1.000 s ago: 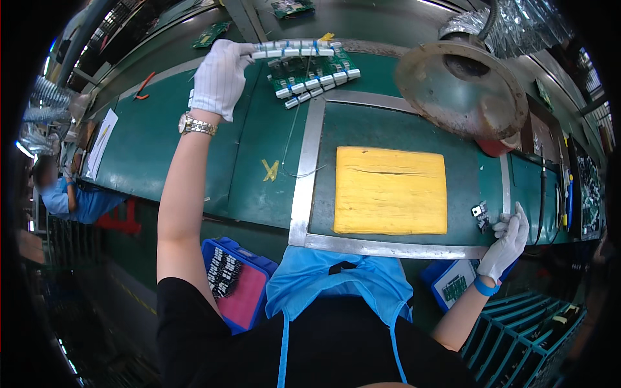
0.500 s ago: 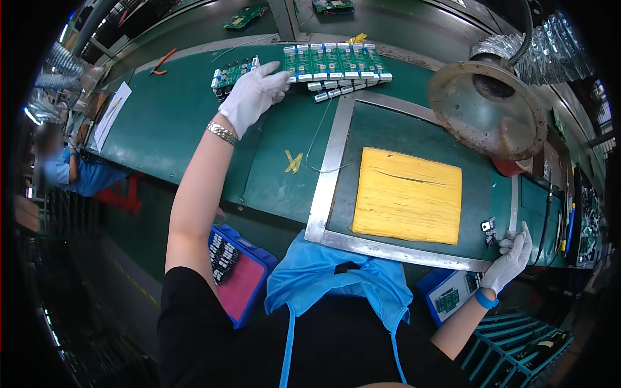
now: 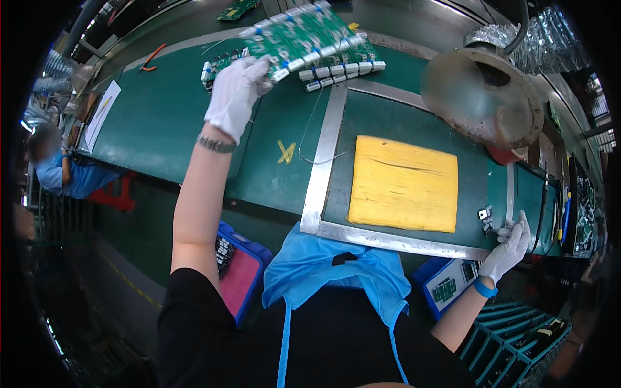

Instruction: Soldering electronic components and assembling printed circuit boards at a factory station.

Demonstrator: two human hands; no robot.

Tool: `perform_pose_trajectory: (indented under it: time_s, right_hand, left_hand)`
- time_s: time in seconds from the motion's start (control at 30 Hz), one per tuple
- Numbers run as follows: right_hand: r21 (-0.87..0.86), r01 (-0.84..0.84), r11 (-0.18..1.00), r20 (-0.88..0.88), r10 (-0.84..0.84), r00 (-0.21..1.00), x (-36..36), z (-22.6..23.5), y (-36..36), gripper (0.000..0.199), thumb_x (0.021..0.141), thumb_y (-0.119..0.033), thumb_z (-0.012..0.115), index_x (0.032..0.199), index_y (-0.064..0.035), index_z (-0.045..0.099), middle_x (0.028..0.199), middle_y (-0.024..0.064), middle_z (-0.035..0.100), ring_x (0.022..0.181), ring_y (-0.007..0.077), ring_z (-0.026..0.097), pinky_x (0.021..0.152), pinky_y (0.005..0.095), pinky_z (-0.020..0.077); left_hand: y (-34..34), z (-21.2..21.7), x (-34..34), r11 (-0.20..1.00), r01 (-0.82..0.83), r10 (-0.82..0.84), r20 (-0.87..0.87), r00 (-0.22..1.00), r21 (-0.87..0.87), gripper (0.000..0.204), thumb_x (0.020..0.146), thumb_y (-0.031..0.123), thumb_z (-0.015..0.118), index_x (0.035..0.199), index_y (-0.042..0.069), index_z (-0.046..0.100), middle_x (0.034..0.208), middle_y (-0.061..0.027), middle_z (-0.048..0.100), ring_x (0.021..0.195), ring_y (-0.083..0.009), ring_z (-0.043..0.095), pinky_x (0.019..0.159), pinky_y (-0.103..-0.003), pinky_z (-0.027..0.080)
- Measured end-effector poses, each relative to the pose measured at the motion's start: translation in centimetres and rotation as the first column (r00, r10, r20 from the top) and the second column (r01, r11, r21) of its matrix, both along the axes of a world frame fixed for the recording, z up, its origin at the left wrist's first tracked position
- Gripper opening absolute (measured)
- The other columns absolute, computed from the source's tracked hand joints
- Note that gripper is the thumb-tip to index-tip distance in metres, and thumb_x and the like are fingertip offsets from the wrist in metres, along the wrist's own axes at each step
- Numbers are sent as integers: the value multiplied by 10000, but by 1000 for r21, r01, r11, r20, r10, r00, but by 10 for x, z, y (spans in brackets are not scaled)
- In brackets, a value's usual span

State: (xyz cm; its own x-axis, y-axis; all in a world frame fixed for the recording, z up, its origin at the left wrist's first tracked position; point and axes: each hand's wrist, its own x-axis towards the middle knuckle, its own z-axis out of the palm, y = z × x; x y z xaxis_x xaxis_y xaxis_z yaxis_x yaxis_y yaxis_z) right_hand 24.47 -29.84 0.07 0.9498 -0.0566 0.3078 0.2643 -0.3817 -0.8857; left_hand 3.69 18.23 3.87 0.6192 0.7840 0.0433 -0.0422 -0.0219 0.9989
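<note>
White-gloved, my left hand (image 3: 236, 94) pinches the near left corner of a green circuit board panel (image 3: 301, 35) lined with white parts. The panel is tilted and raised above more boards (image 3: 343, 70) stacked at the table's far side. A smaller populated board (image 3: 223, 64) lies just left of that hand. On the right, my gloved right hand (image 3: 509, 249) rests at the table's near edge with fingers extended, beside a few small black components (image 3: 485, 220). Between the hands, a yellow block (image 3: 402, 184) with a cracked top lies inside a metal frame (image 3: 321, 174).
A metal extraction hood (image 3: 524, 110) with a foil duct overhangs the right side. Orange-handled pliers (image 3: 153, 57) and a paper sheet (image 3: 102, 116) lie to the left. Blue trays (image 3: 259, 255) sit below the near edge. A person in blue (image 3: 71, 171) sits at far left.
My left hand has taken hold of the top board panel and lifted it off the stack, tilting it. My right hand stays almost in place by the small components.
</note>
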Motion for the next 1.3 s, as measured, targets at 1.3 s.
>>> perform_pose_trajectory:
  time_s: [1.3]
  right_hand:
    - [-21,-874,485,-238,847,476,-100,23,81,516,833,69,560,1332,-58,524,922,102,626,568,112,600,471,206,422]
  left_hand:
    - [-246,-38,-19,255,278,-88,-264,960,926,423,737,25,719,1153,90,674,1000,-42,699,796,-195,664,597,-317,454]
